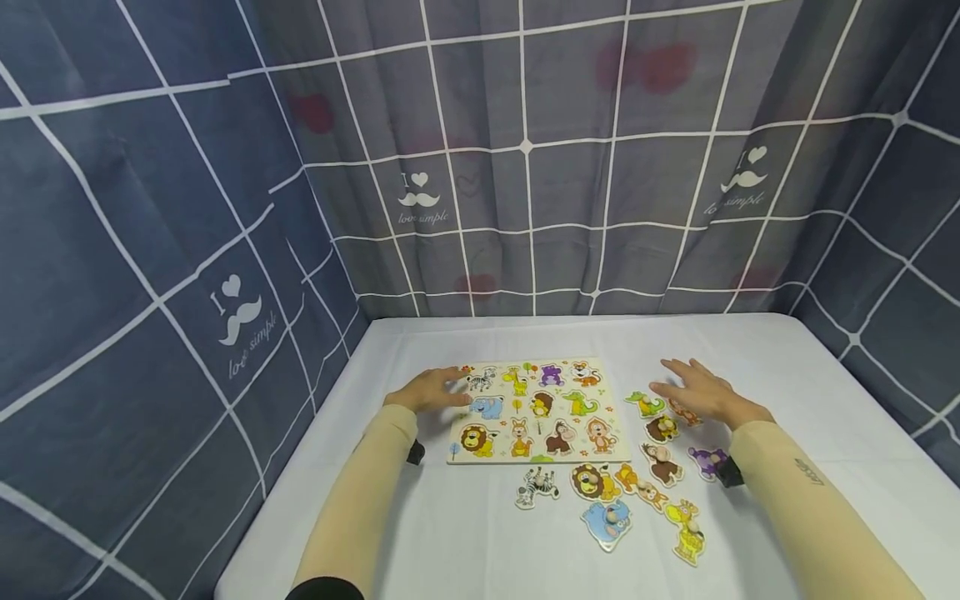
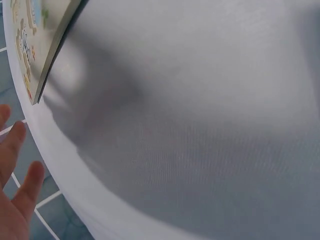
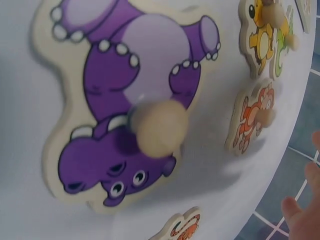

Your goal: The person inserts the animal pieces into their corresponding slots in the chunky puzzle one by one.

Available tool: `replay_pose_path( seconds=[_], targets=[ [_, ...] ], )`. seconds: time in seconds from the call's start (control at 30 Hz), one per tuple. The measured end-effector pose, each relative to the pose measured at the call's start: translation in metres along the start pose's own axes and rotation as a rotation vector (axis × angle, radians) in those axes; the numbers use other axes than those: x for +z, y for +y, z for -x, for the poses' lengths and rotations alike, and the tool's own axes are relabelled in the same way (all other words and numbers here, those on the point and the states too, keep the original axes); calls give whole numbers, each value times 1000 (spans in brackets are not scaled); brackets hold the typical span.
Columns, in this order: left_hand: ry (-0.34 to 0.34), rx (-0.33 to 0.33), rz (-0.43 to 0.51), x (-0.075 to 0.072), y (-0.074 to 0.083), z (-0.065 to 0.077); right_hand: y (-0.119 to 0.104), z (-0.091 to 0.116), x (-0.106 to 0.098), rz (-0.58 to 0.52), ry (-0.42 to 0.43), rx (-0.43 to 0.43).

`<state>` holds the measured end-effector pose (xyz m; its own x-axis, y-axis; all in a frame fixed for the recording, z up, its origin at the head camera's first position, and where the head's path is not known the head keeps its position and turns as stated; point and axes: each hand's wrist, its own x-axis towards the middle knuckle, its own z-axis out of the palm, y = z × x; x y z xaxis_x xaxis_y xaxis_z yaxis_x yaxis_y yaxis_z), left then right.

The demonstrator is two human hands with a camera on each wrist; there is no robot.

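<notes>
A pale wooden animal puzzle board (image 1: 498,427) lies flat on the white table. My left hand (image 1: 429,392) is at its left edge, fingers spread, thumb near the elephant picture; in the left wrist view its fingertips stand apart from the board corner. Off the board's right side, my right hand (image 1: 708,394) hovers with fingers extended, holding nothing. Close by lie a crocodile piece (image 1: 645,404), a monkey piece (image 3: 255,117) and a hedgehog piece (image 1: 662,428). Under the right wrist is a purple hippo piece (image 3: 150,55) with a round wooden knob (image 3: 162,128).
Other loose pieces lie toward the near side: a brown horse (image 1: 663,464), a zebra (image 1: 537,487), a lion (image 1: 588,482), a blue elephant (image 1: 603,525) and a giraffe (image 1: 688,542). Dark checked curtains (image 1: 480,192) enclose the white table (image 1: 450,533) at the back and sides.
</notes>
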<state>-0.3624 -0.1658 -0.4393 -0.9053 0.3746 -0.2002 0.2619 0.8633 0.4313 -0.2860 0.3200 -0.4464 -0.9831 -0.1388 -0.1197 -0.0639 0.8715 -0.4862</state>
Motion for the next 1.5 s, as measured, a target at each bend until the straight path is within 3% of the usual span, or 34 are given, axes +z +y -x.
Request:
replay_pose_path(
  seconds=[0.27,0.9,1.1,1.33,1.5],
  targets=[
    [17,-5,66,8,-1,-2,-1,-2,6,-1,10,-18],
    [27,-31,81,17,-6,-1,0,-4,10,-20,-6,-12],
    [4,-67,92,19,-7,0,0,-6,15,-25,-7,-4],
    [12,-105,93,19,-7,-1,1,-8,17,-140,-42,23],
    [19,-114,78,17,-4,-4,3,-11,16,-110,-28,11]
  ],
)
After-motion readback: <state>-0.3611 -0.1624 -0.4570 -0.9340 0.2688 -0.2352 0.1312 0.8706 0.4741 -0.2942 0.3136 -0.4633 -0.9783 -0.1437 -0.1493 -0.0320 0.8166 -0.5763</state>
